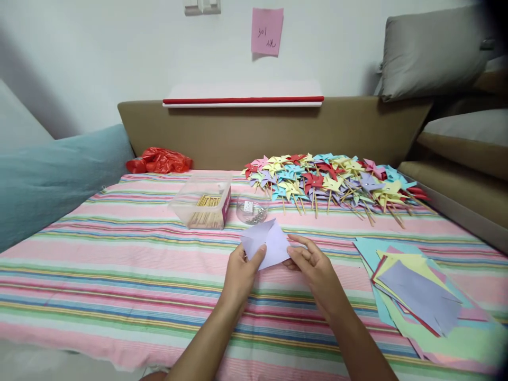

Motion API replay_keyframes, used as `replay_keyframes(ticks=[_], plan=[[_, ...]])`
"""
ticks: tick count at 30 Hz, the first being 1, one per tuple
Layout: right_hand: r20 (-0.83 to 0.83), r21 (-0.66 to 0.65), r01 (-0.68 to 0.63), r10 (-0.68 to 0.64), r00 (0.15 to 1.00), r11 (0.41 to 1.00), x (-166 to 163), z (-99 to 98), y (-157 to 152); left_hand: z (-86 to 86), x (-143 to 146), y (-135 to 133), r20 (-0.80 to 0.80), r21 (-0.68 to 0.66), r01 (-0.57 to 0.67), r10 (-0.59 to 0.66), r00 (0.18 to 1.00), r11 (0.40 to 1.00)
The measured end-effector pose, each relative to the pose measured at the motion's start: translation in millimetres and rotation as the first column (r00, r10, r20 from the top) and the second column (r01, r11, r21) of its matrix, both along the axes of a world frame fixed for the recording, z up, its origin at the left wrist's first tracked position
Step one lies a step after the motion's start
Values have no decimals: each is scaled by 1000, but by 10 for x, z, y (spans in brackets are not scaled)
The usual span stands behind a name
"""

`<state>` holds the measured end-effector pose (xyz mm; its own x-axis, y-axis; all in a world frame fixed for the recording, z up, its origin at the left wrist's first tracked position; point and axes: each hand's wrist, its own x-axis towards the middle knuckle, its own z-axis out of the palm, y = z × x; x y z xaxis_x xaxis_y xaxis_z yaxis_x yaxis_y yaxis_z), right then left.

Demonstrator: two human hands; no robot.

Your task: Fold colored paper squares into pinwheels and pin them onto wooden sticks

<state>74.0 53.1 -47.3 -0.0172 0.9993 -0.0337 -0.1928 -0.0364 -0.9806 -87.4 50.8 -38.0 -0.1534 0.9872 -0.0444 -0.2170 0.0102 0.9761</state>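
Both hands hold a pale purple paper square [268, 244] just above the striped cloth. My left hand [242, 272] pinches its left side, thumb on top of the sheet. My right hand [313, 267] grips its right edge with curled fingers. The paper is partly folded, one corner raised. A stack of cut coloured paper sheets [416, 288] lies to the right of my right hand. Behind the paper stand a clear plastic box of wooden sticks [204, 203] and a small clear round container of metal pins [252, 210].
A large pile of finished paper pinwheels on sticks [329, 182] covers the far right of the striped cloth [119, 264]. A red plastic bag [159, 160] lies at the back left. A blue cushion [51, 174] is left, sofa cushions right.
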Motion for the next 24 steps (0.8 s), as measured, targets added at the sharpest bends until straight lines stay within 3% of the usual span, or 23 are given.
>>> replay_keyframes(ticks=[5, 14, 19, 24], plan=[[30, 62, 7, -9, 1000, 998, 1, -22, -27, -69, 37, 62, 30, -8, -22, 22, 999, 1000], [221, 178, 10, -50, 974, 984, 10, -29, -45, -56, 191, 60, 335, 30, 79, -85, 938, 996], [337, 260, 44, -133, 932, 965, 52, -20, -38, 49, 214, -22, 338, -26, 185, -166, 926, 982], [363, 343, 98, -228, 903, 934, 146, 22, -26, 118, 156, -7, 303, 6, 221, -212, 929, 975]])
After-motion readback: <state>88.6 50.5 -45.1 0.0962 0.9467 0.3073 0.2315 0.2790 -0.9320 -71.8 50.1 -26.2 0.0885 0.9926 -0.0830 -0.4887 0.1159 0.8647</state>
